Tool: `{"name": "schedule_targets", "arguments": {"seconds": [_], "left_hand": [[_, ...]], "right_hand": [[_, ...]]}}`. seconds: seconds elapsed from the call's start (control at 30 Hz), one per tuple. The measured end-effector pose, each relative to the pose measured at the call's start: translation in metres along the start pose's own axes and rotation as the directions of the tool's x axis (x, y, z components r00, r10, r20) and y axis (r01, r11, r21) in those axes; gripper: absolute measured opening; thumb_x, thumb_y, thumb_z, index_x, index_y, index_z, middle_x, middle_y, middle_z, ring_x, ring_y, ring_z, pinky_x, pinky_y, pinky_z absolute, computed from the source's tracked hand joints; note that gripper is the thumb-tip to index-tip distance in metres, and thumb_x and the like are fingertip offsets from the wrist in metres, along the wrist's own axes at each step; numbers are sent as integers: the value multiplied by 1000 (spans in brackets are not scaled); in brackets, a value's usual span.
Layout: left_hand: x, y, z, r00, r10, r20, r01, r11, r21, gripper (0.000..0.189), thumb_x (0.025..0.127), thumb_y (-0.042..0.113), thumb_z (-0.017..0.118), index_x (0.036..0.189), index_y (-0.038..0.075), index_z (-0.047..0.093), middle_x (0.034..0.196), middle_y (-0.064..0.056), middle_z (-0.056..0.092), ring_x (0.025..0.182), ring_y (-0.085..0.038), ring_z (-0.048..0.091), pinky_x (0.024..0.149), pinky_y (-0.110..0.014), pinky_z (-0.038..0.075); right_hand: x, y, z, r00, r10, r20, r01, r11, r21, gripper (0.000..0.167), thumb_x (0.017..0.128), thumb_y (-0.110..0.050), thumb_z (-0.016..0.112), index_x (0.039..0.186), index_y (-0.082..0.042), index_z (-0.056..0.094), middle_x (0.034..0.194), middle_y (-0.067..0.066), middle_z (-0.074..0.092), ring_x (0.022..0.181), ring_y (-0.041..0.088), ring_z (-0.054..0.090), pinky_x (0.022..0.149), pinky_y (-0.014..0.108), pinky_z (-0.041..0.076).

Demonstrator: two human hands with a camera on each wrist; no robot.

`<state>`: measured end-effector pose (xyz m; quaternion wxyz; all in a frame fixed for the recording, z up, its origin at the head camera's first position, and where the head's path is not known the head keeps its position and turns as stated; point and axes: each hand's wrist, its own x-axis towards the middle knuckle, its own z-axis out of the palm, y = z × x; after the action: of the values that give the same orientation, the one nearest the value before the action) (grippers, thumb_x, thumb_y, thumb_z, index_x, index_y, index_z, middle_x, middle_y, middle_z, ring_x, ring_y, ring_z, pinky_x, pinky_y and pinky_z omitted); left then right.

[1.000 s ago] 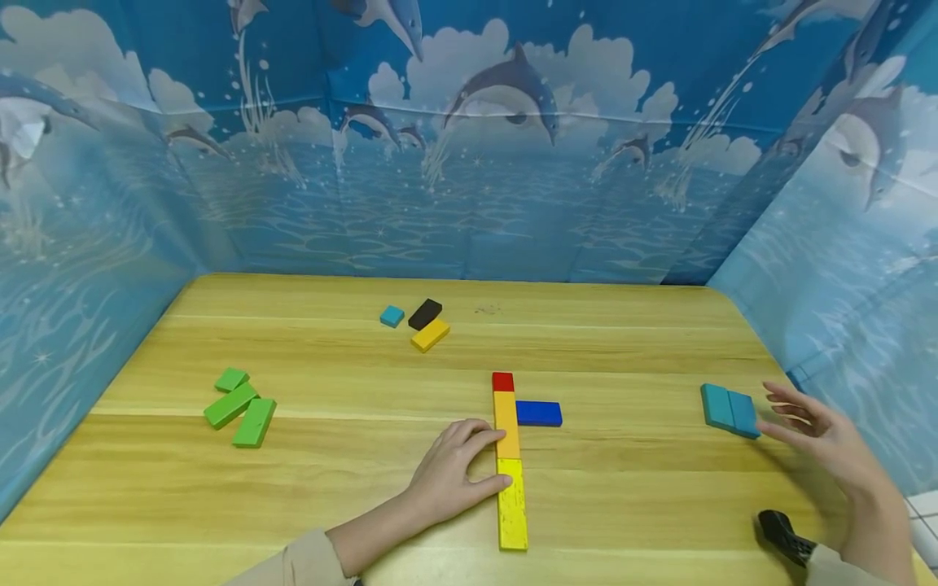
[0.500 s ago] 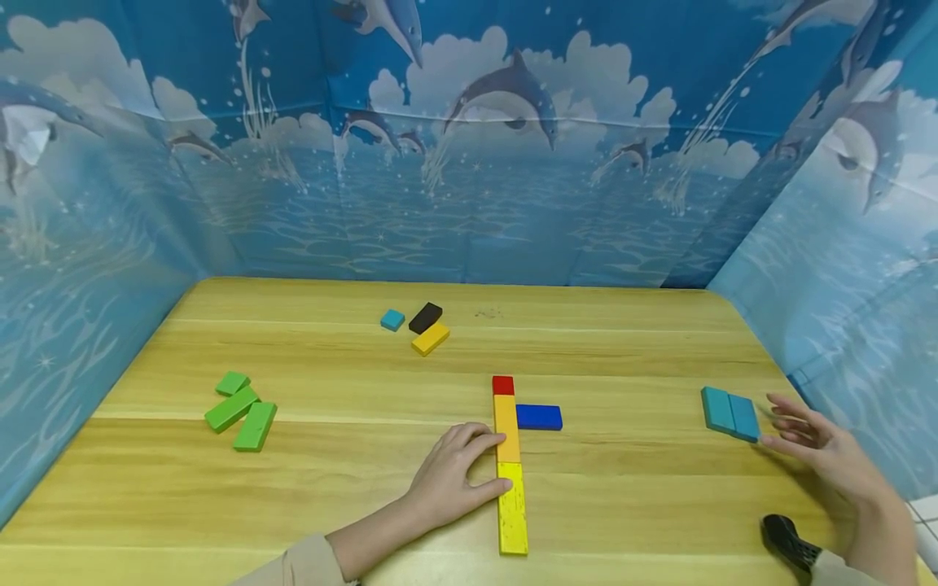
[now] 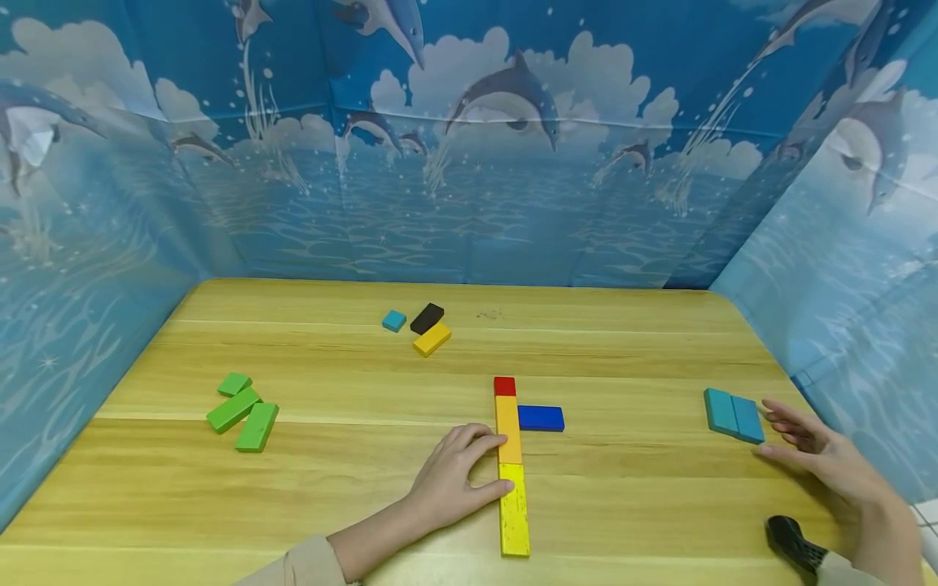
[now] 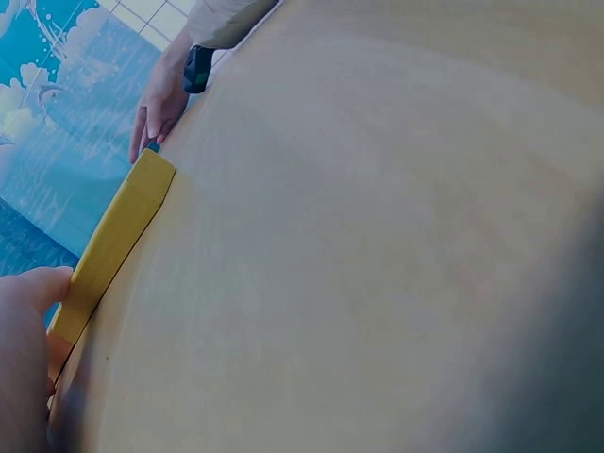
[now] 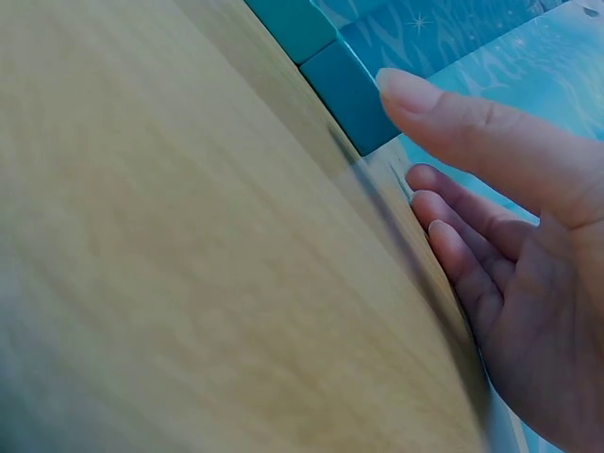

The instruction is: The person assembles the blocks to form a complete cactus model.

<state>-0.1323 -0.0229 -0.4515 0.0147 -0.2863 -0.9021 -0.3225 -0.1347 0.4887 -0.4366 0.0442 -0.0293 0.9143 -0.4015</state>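
My left hand rests beside a straight row of blocks in the middle of the table. Its thumb touches the edge of the long yellow block, and its index fingertip touches the orange block. At the row's far end lies a small red block. A dark blue block lies crosswise against the orange one. My right hand hovers at the right side with fingers apart, holding nothing. Just left of it two teal blocks lie side by side; the right wrist view shows the thumb close to the nearer teal block.
Three green blocks lie at the left. Toward the back are a small teal block, a black block and a yellow-orange block. A dolphin-printed cloth walls the back and sides of the wooden table.
My right hand has shifted very slightly beside the teal blocks. The left hand and the blocks keep their places; the head view has moved a little.
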Motion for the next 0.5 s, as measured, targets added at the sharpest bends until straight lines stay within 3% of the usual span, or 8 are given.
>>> {"name": "schedule_targets", "arguments": {"seconds": [0.5], "left_hand": [[0, 0, -1, 1000, -2, -4, 2, 1000, -3, 54, 83, 53, 58, 127, 23, 53, 124, 4, 47, 117, -14, 40, 97, -37, 36]], "right_hand": [[9, -7, -4, 999, -12, 47, 17, 995, -100, 74, 89, -21, 60, 147, -11, 15, 115, -32, 26, 96, -21, 28, 68, 13, 32]]}}
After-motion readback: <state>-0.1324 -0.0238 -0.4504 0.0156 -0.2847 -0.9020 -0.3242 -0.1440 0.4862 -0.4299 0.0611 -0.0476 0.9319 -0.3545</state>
